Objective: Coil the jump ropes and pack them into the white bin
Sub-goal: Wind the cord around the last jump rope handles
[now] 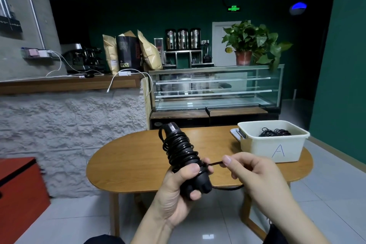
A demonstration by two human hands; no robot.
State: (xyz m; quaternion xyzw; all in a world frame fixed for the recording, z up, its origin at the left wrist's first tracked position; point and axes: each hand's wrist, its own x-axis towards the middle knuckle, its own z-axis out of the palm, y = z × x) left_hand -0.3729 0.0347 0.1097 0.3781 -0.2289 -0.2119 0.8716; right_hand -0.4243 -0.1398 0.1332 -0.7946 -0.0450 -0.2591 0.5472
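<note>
My left hand (178, 188) grips the black handles of a jump rope (181, 148), with the black cord wound in many turns around them. The bundle tilts up and to the left above the near edge of the wooden table (128, 164). My right hand (255, 172) pinches the loose end of the cord just right of the handles, and a short stretch of cord sags below both hands. The white bin (277, 148), marked with a letter A, stands at the table's right end. Inside it lies another coiled black rope (274, 132).
A white lid or tray (235, 133) lies behind the bin's left side. A stone-faced counter stands to the left and a glass display case (215, 89) behind the table. A red cabinet (19, 194) sits at the lower left. Grey tiled floor surrounds the table.
</note>
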